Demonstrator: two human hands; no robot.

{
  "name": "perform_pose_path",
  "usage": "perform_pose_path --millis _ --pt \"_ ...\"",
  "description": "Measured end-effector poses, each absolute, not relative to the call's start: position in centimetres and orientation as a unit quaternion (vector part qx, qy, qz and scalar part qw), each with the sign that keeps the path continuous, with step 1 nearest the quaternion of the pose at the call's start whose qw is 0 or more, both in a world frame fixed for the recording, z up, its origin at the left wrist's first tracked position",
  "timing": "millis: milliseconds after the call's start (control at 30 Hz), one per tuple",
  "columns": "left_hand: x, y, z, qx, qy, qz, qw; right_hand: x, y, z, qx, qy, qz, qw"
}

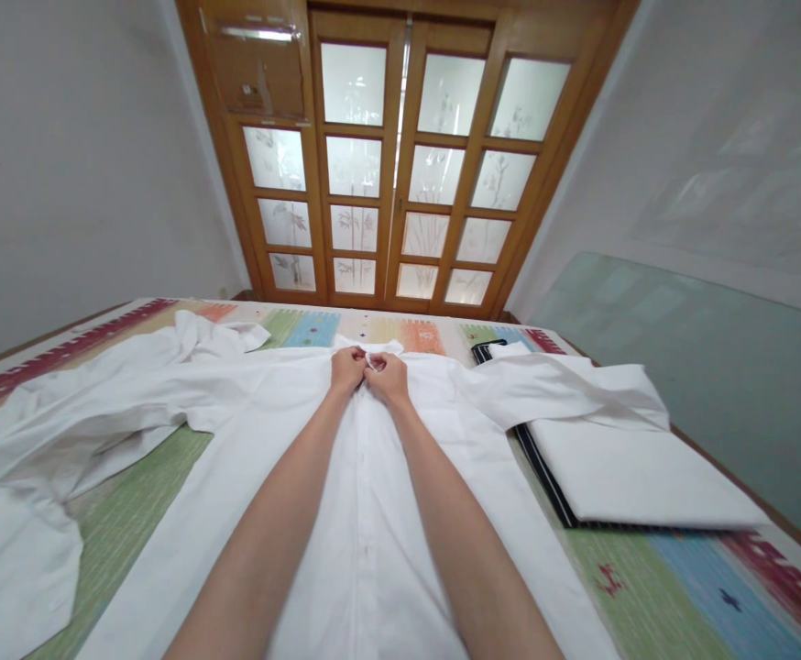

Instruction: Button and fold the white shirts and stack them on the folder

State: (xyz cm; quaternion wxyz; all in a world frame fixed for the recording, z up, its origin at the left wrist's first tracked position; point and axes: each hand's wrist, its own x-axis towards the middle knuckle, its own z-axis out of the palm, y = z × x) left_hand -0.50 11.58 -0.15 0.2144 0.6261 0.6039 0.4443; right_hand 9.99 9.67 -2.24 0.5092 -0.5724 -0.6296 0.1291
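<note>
Here's the white shirt [366, 477], laid out across the patterned bedcover [682, 605] | my left hand [349, 368] and right hand [388, 377] meet at its collar [391, 347], both pinching fabric | one sleeve [565, 387] drapes over folded white cloth [641, 477] | wooden doors [390, 165] stand beyond the bedcover's far edge

Left forearm [273, 522]: bare from the wrist to the lower edge of the head view, long, smooth in outline, broad near that edge, tapering steadily toward the hand.
Right forearm [459, 522]: bare over the same stretch, similarly tapered, gently rounded along the outer side.
Left hand [348, 371]: bare, small in view, rounded across the back.
Right hand [389, 376]: bare, similarly compact.
Fingers [378, 360]: bare, nails too small to tell.
</note>
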Motion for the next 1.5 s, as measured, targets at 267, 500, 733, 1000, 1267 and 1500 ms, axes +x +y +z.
perform_pose_path --millis 267,500,733,1000,1267,1500 --pt "-1.2 11.9 -0.8 0.623 0.56 0.482 0.257 10.3 10.0 -2.4 -0.553 -0.638 0.146 0.516" --pt "-1.6 12.1 -1.5 0.625 0.514 0.518 0.276 10.6 10.4 -2.4 -0.523 -0.644 0.193 0.524" --pt "-1.2 11.8 -0.9 0.583 0.525 0.523 0.333 10.6 10.7 -2.6 -0.504 -0.654 0.198 0.529" --pt "-1.1 11.2 -0.6 0.584 0.54 0.518 0.315 10.8 10.5 -2.4 -0.497 -0.663 0.195 0.525" --pt "-1.4 11.3 -0.5 0.618 0.549 0.497 0.263 10.7 10.4 -2.2 -0.516 -0.664 0.203 0.502" --pt "-1.6 11.8 -0.8 0.619 0.548 0.501 0.256 10.7 10.2 -2.2 -0.524 -0.668 0.189 0.494"
